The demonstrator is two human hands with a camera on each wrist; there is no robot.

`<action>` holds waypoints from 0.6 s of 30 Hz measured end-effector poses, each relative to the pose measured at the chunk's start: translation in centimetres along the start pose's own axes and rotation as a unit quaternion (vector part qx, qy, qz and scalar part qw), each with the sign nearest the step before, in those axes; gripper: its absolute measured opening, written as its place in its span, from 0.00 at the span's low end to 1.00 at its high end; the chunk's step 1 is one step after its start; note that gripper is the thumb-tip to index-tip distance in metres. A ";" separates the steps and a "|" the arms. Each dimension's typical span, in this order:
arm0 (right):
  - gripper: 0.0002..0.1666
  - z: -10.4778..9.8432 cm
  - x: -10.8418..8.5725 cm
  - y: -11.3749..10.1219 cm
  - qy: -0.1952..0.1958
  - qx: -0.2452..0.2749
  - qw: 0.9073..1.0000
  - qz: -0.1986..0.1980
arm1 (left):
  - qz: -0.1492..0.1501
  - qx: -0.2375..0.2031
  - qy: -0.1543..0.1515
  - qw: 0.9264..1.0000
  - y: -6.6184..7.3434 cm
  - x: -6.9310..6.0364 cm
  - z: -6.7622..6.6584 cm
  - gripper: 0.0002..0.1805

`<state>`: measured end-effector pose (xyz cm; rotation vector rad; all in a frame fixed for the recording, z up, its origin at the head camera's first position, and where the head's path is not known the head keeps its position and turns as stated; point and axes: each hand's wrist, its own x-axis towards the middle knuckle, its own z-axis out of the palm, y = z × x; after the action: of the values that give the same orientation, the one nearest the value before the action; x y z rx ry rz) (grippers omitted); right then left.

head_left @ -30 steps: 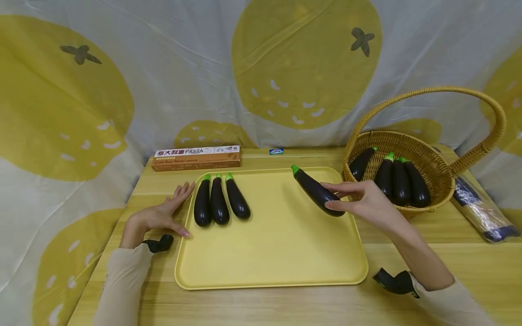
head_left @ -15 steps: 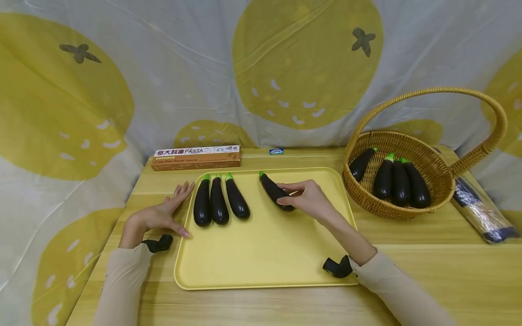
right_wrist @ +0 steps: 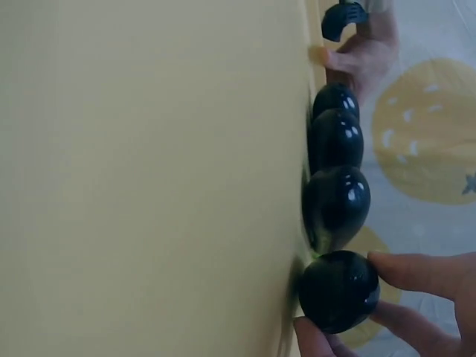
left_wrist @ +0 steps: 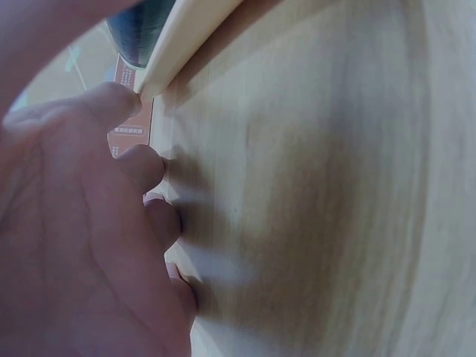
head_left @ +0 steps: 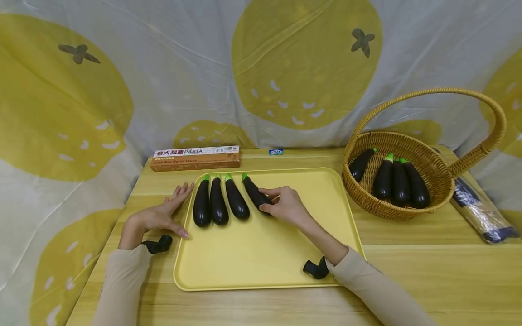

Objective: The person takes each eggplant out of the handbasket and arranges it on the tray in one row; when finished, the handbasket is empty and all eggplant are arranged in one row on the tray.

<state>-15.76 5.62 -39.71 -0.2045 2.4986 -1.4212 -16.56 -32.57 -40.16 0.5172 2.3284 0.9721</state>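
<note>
We find the right hand (head_left: 286, 206) pinching an eggplant (head_left: 253, 191) between thumb and fingers, within the yellow tray (head_left: 253, 262). Three eggplants (head_left: 219, 203) lie between it and the left hand (head_left: 160, 216), whose fingers are spread, thumb at the tray's rim. Behind the tray we note a pasta box (head_left: 195, 159) and a small blue packet (head_left: 276, 151); at right, a wicker basket (head_left: 367, 195) holds four eggplants (head_left: 401, 183), with a plastic-wrapped package (head_left: 485, 213) beside it.

In the head view, the right grip (head_left: 286, 206) partly hides its eggplant (head_left: 253, 192); toward three o'clock, the basket (head_left: 370, 202) partly covers a wrapped bundle (head_left: 483, 209).
</note>
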 end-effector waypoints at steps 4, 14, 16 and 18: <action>0.28 0.3 0.0 0.0 0.003 -0.016 1.000 -0.014 | 0.001 0.000 0.000 1.000 0.0 0.0 0.0 0.78; 0.31 0.9 0.1 -0.3 -0.012 -0.024 0.999 -0.029 | 0.002 -0.014 -0.002 1.000 0.1 -0.1 0.0 0.79; 0.31 1.1 0.1 -0.4 -0.009 -0.031 0.999 -0.038 | 0.003 -0.014 -0.004 1.000 0.1 0.0 0.0 0.79; 0.31 1.2 0.0 -0.3 -0.006 -0.038 0.998 -0.045 | 0.005 -0.014 -0.005 1.000 0.1 0.1 0.0 0.79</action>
<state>-15.40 4.46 -40.01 -0.3434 2.5651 -1.3544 -16.65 -32.48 -40.14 0.5210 2.3026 1.0028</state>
